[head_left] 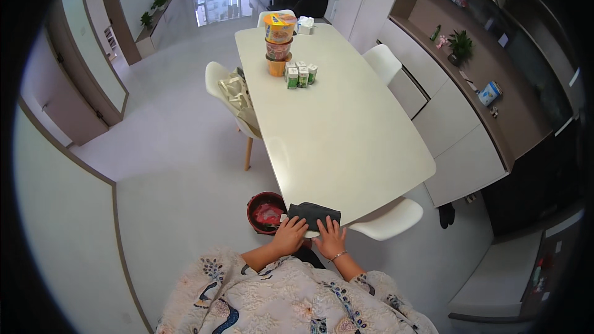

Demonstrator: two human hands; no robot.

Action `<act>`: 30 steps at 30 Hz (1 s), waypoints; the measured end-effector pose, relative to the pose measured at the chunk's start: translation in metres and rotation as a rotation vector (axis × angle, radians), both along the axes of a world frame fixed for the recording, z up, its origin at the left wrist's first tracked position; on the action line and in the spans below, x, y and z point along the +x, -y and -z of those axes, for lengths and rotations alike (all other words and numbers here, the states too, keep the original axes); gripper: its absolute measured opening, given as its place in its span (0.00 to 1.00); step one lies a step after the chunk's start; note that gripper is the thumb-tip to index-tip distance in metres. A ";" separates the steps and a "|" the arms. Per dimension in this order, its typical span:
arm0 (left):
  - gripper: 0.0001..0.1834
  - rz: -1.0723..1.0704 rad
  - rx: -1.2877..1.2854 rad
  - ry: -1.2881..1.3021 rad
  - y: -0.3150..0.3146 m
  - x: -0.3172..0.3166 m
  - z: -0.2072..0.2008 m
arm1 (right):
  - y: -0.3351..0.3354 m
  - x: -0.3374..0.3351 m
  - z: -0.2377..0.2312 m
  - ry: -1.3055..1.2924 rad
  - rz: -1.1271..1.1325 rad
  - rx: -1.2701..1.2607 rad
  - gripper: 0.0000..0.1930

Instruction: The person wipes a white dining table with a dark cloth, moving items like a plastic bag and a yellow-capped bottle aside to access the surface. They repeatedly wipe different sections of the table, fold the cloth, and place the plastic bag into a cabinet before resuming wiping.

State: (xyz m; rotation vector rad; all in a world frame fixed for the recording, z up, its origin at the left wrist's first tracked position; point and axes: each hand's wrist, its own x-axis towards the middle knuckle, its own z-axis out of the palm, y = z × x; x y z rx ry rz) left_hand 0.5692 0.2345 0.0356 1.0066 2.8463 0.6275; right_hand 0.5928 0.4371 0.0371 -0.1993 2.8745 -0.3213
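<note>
A folded dark grey cloth [314, 212] lies at the near end of the long cream table [337, 148]. My left hand [289, 236] rests at the cloth's left part, its fingers stretched forward onto the near edge. Beside it, my right hand [331, 240] lies with spread fingers over the cloth's right part. Both hands are open and press flat rather than grip. A small pale tag or corner [283, 217] shows by the cloth's left end. What lies under the cloth is hidden.
Stacked instant noodle tubs [278, 46] and several small green-and-white drink cartons [301, 75] stand farther up the table, with a tissue pack [305, 23] behind. A dark red bucket [265, 213] is on the floor at left. White chairs [390, 218] surround the table; one holds a bag [235, 91].
</note>
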 end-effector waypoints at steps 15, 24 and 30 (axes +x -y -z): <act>0.29 -0.192 0.070 0.023 0.028 -0.067 0.008 | 0.022 -0.083 -0.001 0.009 -0.191 -0.176 0.41; 0.27 -0.347 -0.002 0.045 0.043 -0.141 0.009 | 0.033 -0.187 -0.005 0.077 -0.403 -0.141 0.36; 0.27 -0.558 -0.101 0.102 0.050 -0.222 0.015 | 0.061 -0.278 -0.007 0.140 -0.399 -0.176 0.35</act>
